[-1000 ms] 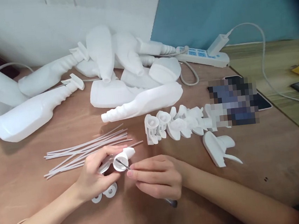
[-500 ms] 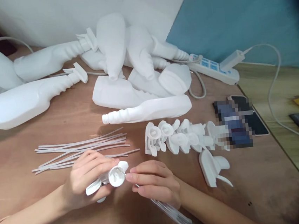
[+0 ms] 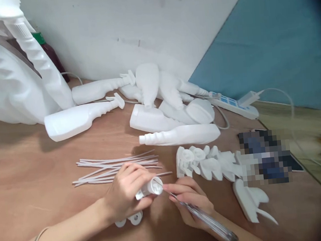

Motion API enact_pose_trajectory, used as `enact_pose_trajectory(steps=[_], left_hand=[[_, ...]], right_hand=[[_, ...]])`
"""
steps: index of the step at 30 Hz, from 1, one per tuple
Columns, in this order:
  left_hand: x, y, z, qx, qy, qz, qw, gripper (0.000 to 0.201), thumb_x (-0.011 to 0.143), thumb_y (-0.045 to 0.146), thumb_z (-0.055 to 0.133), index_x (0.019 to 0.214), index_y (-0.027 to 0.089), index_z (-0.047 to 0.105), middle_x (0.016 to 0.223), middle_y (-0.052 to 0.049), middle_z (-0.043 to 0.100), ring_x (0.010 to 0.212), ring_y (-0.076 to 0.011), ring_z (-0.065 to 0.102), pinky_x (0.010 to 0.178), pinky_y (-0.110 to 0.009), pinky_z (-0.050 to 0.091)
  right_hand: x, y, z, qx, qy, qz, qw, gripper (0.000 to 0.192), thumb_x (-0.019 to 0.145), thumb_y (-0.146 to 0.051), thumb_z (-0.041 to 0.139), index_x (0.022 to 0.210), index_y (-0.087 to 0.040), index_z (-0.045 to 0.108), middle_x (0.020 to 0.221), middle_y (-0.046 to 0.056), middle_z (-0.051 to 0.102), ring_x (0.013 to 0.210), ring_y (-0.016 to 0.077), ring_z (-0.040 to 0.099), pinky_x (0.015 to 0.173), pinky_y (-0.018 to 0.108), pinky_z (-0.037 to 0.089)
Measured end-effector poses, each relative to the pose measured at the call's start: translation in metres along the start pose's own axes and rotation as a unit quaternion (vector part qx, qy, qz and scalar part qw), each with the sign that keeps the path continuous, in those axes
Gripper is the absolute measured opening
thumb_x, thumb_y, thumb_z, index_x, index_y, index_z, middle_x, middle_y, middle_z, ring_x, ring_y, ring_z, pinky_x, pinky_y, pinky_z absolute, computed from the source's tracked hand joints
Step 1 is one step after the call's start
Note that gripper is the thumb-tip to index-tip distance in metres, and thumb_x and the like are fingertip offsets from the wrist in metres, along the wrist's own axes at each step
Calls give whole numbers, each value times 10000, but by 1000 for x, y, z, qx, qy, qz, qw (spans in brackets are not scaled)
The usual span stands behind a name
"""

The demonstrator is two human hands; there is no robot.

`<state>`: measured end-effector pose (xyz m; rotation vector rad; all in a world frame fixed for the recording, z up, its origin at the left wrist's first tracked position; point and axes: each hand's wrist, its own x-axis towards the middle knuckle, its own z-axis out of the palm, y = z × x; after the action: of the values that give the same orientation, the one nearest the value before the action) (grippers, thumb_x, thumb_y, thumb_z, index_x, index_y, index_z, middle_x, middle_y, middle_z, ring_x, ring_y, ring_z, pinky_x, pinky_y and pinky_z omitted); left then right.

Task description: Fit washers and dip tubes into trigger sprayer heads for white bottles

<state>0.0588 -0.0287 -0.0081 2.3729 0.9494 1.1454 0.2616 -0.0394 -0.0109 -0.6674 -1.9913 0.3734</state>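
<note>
Our view has lifted since 1 s ago. Left hand (image 3: 128, 195) clasps the light, stiff spray head (image 3: 150, 187); right hand (image 3: 193, 204) pinches tweezers (image 3: 207, 220) at its rim.

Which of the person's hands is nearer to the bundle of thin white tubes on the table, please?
Left. The left hand lies against the front edge of the thin white tubes; the right hand is farther off to their right.
</note>
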Motion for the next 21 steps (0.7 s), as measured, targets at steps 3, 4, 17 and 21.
enact_pose_trajectory(steps=[3,4,17,21], left_hand=[[1,2,1,11,2,-2,1000,243,736,183,585,977,162,557,838,-59,670,815,-205,585,732,-347,422],[1,3,2,18,3,1,1000,226,738,190,582,962,161,562,827,-59,669,806,-203,585,726,-344,424],[-6,-7,1,-2,-10,19,1000,325,731,103,547,1043,192,557,867,-75,597,756,-175,556,654,-302,455],[-4,-8,0,-3,-34,18,999,367,745,105,560,1094,218,544,893,-75,593,776,-183,559,658,-305,466]], right_hand=[[0,-1,3,-3,29,-22,999,312,706,-26,549,942,-213,467,846,64,708,660,161,565,565,283,513],[0,-1,4,-3,35,-27,999,306,703,-25,545,930,-212,463,841,64,706,670,162,568,572,287,516],[2,-9,1,13,20,-11,1000,240,758,-66,548,931,-221,489,896,45,708,684,146,602,599,267,549],[-2,-4,4,-8,27,-38,999,183,795,-81,527,929,-201,492,875,51,702,822,151,628,683,280,556]])
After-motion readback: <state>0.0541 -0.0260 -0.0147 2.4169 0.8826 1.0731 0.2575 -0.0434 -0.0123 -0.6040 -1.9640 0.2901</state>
